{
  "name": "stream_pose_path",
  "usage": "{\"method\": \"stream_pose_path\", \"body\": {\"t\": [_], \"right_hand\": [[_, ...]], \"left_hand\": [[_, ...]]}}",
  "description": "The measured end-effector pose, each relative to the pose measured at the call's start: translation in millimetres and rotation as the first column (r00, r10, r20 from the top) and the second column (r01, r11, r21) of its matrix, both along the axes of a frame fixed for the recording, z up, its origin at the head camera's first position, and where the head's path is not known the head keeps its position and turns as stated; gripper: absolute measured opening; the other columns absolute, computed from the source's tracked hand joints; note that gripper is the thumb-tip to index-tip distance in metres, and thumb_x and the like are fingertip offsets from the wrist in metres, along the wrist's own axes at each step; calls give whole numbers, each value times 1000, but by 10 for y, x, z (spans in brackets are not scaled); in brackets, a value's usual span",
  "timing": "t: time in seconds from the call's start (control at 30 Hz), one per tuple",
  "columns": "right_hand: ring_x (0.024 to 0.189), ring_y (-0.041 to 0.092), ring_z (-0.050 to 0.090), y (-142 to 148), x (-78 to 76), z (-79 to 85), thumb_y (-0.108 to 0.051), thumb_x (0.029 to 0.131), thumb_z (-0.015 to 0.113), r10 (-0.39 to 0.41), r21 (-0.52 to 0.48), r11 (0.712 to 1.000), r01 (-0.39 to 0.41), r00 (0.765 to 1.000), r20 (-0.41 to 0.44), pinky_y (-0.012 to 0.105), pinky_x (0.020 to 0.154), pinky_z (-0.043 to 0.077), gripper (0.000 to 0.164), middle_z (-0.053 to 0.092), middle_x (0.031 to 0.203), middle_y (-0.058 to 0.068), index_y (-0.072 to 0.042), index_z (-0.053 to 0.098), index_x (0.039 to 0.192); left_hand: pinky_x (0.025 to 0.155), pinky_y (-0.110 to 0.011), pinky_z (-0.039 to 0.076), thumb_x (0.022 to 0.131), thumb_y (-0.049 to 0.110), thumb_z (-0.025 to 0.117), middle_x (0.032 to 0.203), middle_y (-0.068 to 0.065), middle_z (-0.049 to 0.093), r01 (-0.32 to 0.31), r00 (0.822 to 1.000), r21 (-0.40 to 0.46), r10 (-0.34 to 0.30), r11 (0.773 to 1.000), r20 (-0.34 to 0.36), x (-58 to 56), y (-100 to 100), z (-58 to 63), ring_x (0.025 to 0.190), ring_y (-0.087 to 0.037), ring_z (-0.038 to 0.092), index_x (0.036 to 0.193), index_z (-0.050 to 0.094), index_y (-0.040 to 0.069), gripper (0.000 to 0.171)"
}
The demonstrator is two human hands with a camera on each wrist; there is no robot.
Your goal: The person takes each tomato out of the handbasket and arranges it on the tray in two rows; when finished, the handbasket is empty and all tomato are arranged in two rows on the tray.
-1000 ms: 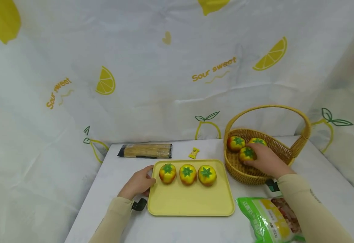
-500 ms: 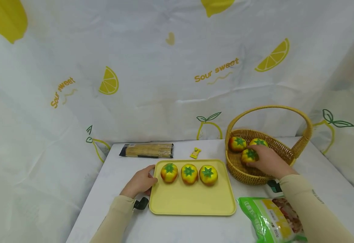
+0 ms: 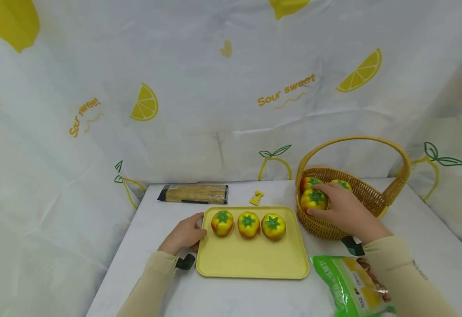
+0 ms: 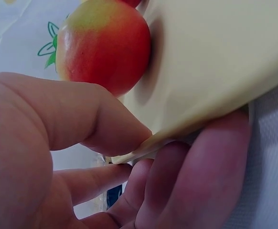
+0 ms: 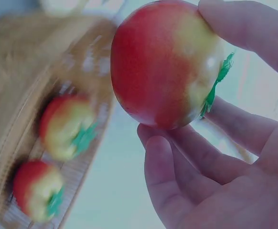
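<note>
My right hand (image 3: pixel 347 210) holds a red-and-yellow fruit with a green star-shaped top (image 5: pixel 165 64) between thumb and fingers. In the head view that fruit overlaps the near left rim of the wicker basket (image 3: pixel 316 229). Two similar fruits lie inside the basket; the right wrist view shows one fruit (image 5: pixel 68 126) behind the other fruit (image 5: pixel 37 191). My left hand (image 3: pixel 184 234) pinches the left edge of a yellow tray (image 3: pixel 250 259), thumb on the rim and fingers beneath. Along the tray's back half stand three fruits in a row: left (image 3: pixel 222 223), middle (image 3: pixel 248 225) and right (image 3: pixel 273 226).
Behind the tray lie a pack of thin wooden sticks (image 3: pixel 195 193) and a small yellow wrapped packet (image 3: pixel 256 197). A green-and-yellow food bag (image 3: pixel 349 281) sits at the front right, partly under my right forearm. The basket's tall handle (image 3: pixel 353 138) arches over it. A lemon-print cloth (image 3: pixel 199 145) hangs behind.
My right hand has lifted the fruit from among the others in the basket and moved it left, toward the basket's near rim. The left hand keeps its grip on the tray.
</note>
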State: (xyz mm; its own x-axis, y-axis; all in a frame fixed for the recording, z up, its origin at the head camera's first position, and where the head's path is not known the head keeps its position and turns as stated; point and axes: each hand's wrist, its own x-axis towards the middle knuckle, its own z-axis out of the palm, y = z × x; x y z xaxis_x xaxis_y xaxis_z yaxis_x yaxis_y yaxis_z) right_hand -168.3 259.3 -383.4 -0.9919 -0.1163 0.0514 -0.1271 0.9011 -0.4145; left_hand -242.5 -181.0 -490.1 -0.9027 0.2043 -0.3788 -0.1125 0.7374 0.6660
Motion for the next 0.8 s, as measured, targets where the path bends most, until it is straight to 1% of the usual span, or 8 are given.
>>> {"method": "stream_pose_path", "body": {"t": [0.13, 0.3, 0.37, 0.5, 0.57, 0.7, 0.8], "right_hand": [[138, 51, 56, -342, 32, 32, -45, 96, 81, 39, -47, 998, -40, 999, -23, 72, 110, 49, 73, 52, 156, 29, -6, 57, 154], [131, 39, 64, -792, 41, -54, -40, 94, 85, 110, -101, 988, -117, 992, -69, 63, 110, 54, 67, 63, 145, 16, -10, 61, 149], [129, 34, 65, -965, 49, -105, -41, 93, 86, 135, -125, 982, -142, 989, -66, 60, 109, 56, 67, 64, 142, 11, -13, 62, 149], [125, 26, 66, -1297, 71, -220, -43, 92, 87, 168, -159, 972, -173, 985, -45, 54, 108, 58, 68, 65, 138, 4, -18, 62, 150], [125, 23, 65, -1462, 84, -288, -44, 91, 88, 188, -185, 965, -188, 982, -19, 51, 108, 58, 68, 64, 139, 1, -19, 62, 149], [122, 19, 64, -1741, 106, -417, -44, 88, 90, 223, -240, 948, -210, 974, 28, 48, 109, 57, 68, 64, 138, -1, -20, 64, 146], [117, 17, 64, -1893, 115, -512, -48, 88, 89, 257, -250, 939, -235, 965, 59, 48, 107, 57, 69, 64, 136, -1, -20, 64, 147]], "left_hand": [[60, -32, 63, 101, 23, 69, 108, -10, 67, -2, 1000, -4, 2, 1000, 2, -14, -17, -1, 70, -21, 69, 166, 43, 18, 70], [61, -32, 63, 102, 24, 70, 109, -10, 66, -5, 1000, -6, 5, 1000, 3, -26, -27, 6, 71, -21, 69, 166, 44, 19, 69], [60, -32, 63, 102, 24, 70, 110, -10, 66, -6, 1000, -2, 6, 1000, 7, -32, -25, 5, 71, -21, 69, 166, 44, 19, 69], [60, -32, 63, 102, 25, 71, 111, -10, 67, -10, 1000, 4, 10, 1000, 13, -44, -17, -1, 70, -21, 69, 166, 44, 21, 70], [60, -32, 63, 102, 25, 70, 110, -10, 67, -4, 1000, 3, 4, 1000, 10, -50, -16, -1, 70, -21, 69, 166, 43, 20, 70], [60, -32, 63, 102, 24, 70, 109, -10, 67, 0, 1000, 16, 0, 1000, 8, -46, -15, 11, 69, -21, 69, 166, 44, 20, 69], [60, -31, 63, 102, 24, 70, 108, -10, 66, 1, 1000, 21, -1, 1000, 13, -41, -13, 16, 71, -21, 69, 166, 44, 19, 69]]}}
